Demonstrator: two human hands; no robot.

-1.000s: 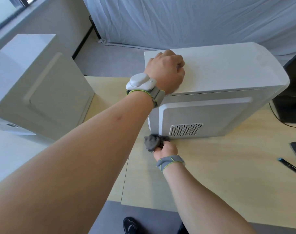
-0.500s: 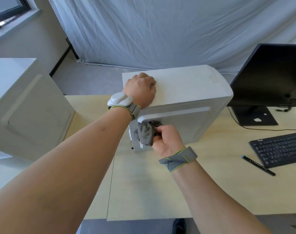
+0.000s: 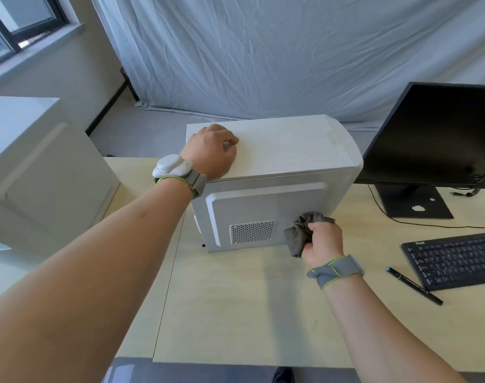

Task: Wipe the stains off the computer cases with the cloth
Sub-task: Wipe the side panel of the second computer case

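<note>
- Wooden table (image 3: 236, 313), pale top, carries everything.
- White computer case (image 3: 277, 172) upright mid-table; second white case (image 3: 42, 175) stands well apart at far left.
- Black monitor (image 3: 434, 134) just right of the centre case; black keyboard (image 3: 454, 258) nearer, pen (image 3: 414, 285) beside it.
- Left hand (image 3: 211, 152) rests on the case top, fingers curled under, holding nothing visible.
- Right hand (image 3: 323, 240) fisted tight around a grey cloth (image 3: 299, 234), cloth pressed to the side panel's lower right, beside the vent grille (image 3: 252, 231).
</note>
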